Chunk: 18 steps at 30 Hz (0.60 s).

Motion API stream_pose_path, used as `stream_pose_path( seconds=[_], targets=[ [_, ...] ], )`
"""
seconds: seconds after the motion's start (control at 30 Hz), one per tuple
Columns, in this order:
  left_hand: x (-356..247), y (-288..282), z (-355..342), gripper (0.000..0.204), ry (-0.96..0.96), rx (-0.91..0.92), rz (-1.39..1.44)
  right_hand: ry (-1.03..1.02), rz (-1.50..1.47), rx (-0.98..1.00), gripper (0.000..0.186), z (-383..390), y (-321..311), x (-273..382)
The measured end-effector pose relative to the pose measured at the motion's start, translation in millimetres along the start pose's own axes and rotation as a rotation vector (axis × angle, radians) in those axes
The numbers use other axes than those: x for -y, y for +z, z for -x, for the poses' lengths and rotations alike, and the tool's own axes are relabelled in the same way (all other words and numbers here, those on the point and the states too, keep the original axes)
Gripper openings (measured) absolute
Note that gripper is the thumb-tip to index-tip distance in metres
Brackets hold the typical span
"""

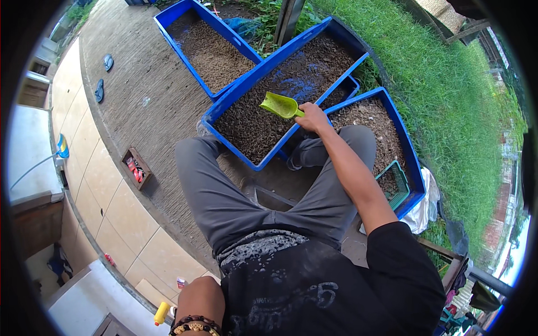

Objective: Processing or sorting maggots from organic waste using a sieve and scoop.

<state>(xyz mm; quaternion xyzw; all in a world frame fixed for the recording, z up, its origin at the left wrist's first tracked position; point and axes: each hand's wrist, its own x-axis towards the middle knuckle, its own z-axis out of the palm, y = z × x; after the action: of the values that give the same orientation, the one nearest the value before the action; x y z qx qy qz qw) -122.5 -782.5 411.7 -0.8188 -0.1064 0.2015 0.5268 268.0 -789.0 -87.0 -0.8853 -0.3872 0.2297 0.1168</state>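
My right hand (312, 119) is closed around the handle of a lime-green scoop (281, 105). The scoop is over the large blue tray (263, 71) between and in front of my legs. Its trough looks empty apart from some dusty residue. Dark brown, crumbly material (252, 126) lies heaped at the tray's near end, and the blue bottom shows through a thin layer in the middle. My left arm (200, 299) comes in at the lower left with beaded bracelets (195, 326) at the wrist. The left hand itself is outside the picture.
Another blue tray (237, 42) of lighter grains stands at the far left. To the right, a blue tray (413, 162) holds pale brown bits and a green basket (402, 187). A small wooden box (147, 178) and slippers (100, 91) lie on the concrete. Grass borders the right.
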Motion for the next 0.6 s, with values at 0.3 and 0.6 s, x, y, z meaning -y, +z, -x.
stream_pose_path(
  seconds=[0.3,0.6],
  targets=[
    [-1.2,28.3,-12.2,0.06,0.002,-0.398,-0.112,-0.037,-0.072,-0.07,0.029,4.4,-4.2,3.0],
    [-24.9,44.6,6.6,0.045,-0.307,0.225,-0.638,-0.019,-0.017,-0.012,0.032,-0.1,3.7,-1.2]
  ],
)
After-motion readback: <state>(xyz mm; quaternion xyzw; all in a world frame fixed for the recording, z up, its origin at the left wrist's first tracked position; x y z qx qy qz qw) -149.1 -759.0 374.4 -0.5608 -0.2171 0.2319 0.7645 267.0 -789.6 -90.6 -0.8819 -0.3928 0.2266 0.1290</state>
